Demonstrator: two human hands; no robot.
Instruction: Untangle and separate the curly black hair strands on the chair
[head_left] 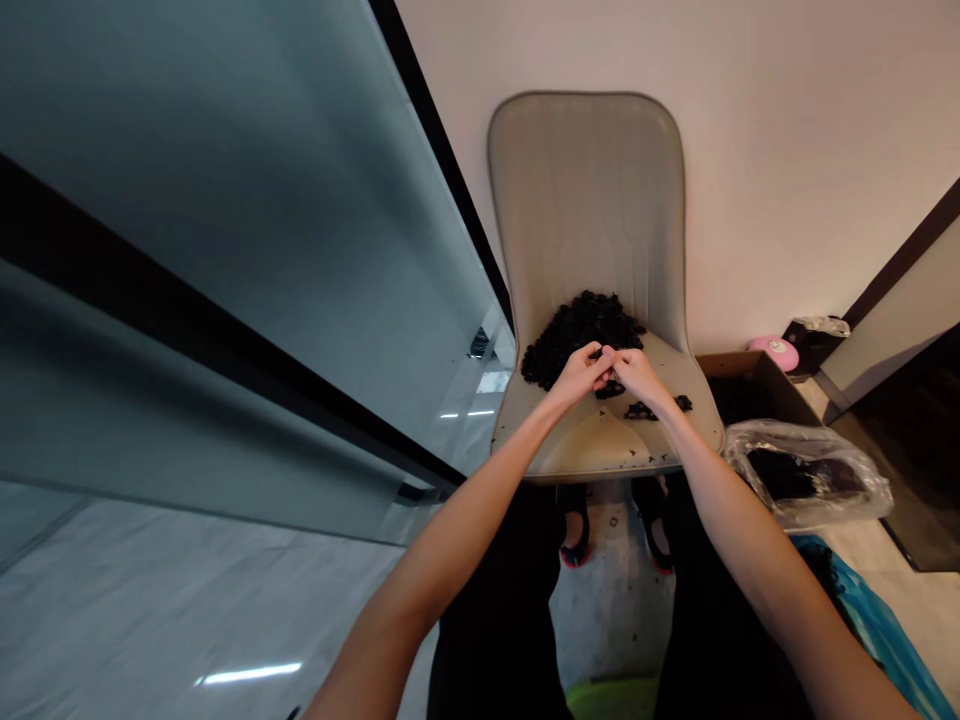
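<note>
Curly black clump (581,330) heaped on beige padded chair (592,200), head view.
Left hand (577,375) and right hand (637,378) meet narrowly, fingertips pinching a small dark tuft (609,390); the fibre type is hard to tell. Loose black crumbs (652,408) dot the smooth seat, some near its front edge. Risk: a hard pull could tear the clump and scatter more crumbs, which could slide off the slick seat. Cardboard box (772,385) and clear plastic bag (806,475) sit to the right.

Dim indoor lt, glare on floor (187,610) (edges warped).
</note>
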